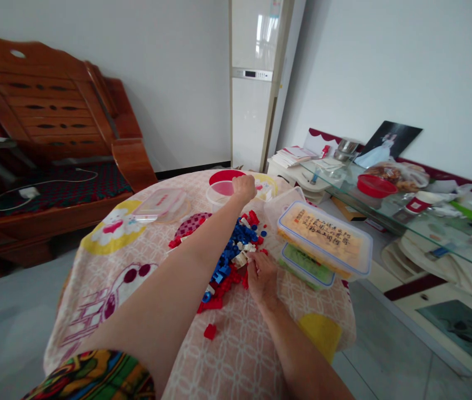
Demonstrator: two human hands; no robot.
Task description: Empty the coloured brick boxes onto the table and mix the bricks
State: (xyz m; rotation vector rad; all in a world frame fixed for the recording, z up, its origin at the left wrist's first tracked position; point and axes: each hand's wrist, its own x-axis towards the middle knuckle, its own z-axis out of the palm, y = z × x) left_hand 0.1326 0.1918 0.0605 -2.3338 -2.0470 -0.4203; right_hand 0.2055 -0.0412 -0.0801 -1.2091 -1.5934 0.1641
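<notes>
My left hand [245, 188] reaches far across the table, at the right rim of a clear round tub [215, 201]. Its fingers are curled, and whatever they hold is hidden. Below it spreads a heap of blue, red and white plastic building bricks [231, 251], partly covered by my left forearm. At the heap's right edge, my right hand [262, 276] has its fingers bent together against the bricks, close to some white ones [242, 258]. I cannot make out what is between them. One red brick [210, 331] lies apart, nearer to me.
Behind the tub stands a red container [219, 176]. A clear lid [161, 204] lies to the left. Lidded boxes with orange [325, 236] and green [306, 265] contents are stacked at right. Further right is a cluttered glass shelf [406, 222]; a wooden bench [53, 128] stands left.
</notes>
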